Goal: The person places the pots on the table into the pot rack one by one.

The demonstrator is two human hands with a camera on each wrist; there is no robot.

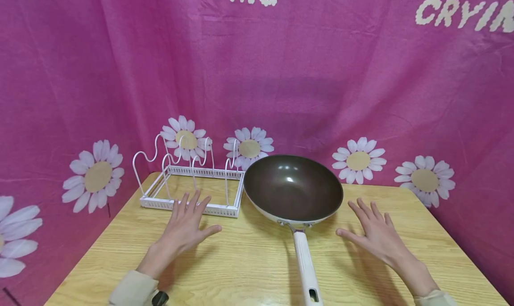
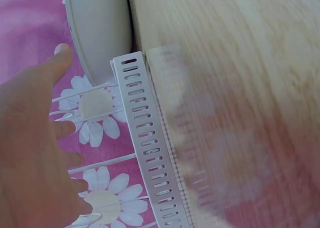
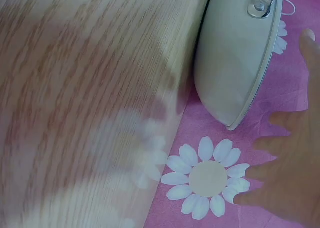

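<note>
A deep frying pan point(image 1: 293, 190), dark inside and cream outside, sits on the table with its pale handle point(image 1: 307, 268) toward me. To its left stands a white wire rack point(image 1: 188, 208) with several upright wavy dividers and a slotted base. My left hand point(image 1: 186, 228) is spread in front of the rack, its fingertips overlapping the rack's front edge in the head view. On the pan's right side my right hand point(image 1: 373, 234) is spread too, apart from the pan and holding nothing. In the right wrist view the pan's cream outer wall point(image 3: 230, 63) rises beside the fingers.
The wooden table point(image 1: 249, 270) carries the pan and rack. Behind and on both sides hangs a magenta cloth point(image 1: 301, 74) printed with white daisies and lettering. The rack's right end stands close against the pan's left rim.
</note>
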